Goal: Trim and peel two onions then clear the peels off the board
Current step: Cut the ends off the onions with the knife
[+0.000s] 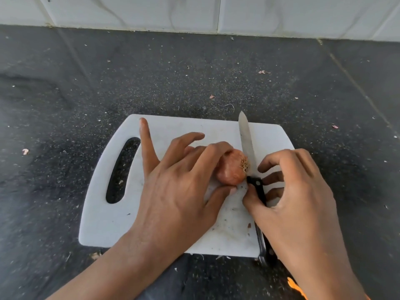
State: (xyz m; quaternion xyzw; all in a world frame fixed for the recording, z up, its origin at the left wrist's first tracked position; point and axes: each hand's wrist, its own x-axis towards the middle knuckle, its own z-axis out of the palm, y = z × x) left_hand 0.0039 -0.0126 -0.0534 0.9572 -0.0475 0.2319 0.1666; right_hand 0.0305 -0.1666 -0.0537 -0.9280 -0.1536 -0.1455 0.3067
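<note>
Your left hand (173, 180) pins unpeeled onion (232, 167) mid-board (108, 224), thumb and finger curled round it. Right hand (296, 191) seemingly closing on knife (246, 139) handle. Trimming step: next, slice root end.

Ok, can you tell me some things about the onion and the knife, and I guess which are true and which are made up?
1. The onion still has its brown skin on. True.
2. The knife has a red handle. False: the handle is black.
3. The left hand holds the onion on the white cutting board. True.
4. The onion's hairy root end points at the board's handle hole. False: it points toward the knife blade, on the other side.
5. The right hand is at the knife's handle. True.
6. Two onions sit on the board. False: only one is in view.
</note>
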